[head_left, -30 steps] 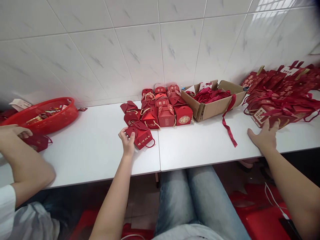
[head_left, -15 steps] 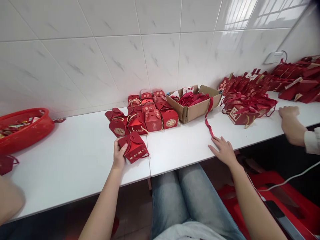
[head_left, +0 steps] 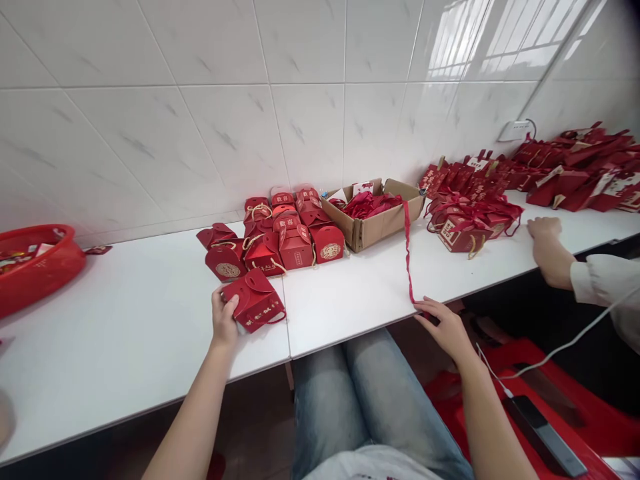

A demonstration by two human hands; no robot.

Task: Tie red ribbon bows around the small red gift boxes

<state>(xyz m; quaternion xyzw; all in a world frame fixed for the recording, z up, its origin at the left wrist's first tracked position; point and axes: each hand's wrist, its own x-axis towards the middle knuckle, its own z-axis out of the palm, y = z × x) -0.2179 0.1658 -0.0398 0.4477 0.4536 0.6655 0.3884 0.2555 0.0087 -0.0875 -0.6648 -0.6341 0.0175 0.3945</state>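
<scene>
My left hand (head_left: 225, 317) is closed around the left side of a red gift box (head_left: 254, 300) with gold lettering and a cord handle, at the table's near edge. A red ribbon (head_left: 408, 257) runs down from the cardboard box (head_left: 375, 228), which holds a heap of ribbons. Its lower end is pinched in the fingers of my right hand (head_left: 440, 325) at the table edge. Just behind the held box stands a cluster of red gift boxes (head_left: 296, 247), several with rope handles.
A red plastic basin (head_left: 75, 261) with small wrapped items sits far left. To the right are ribbon-tied boxes (head_left: 465, 230) and a larger pile of red boxes (head_left: 565, 180). Another person's hand (head_left: 546, 233) rests beside them. A phone (head_left: 543, 430) on a cable lies on a red stool.
My right hand has drawn the ribbon's end toward the near table edge, and its fingers have closed on it. The box stays in my left hand. The view has shifted slightly right.
</scene>
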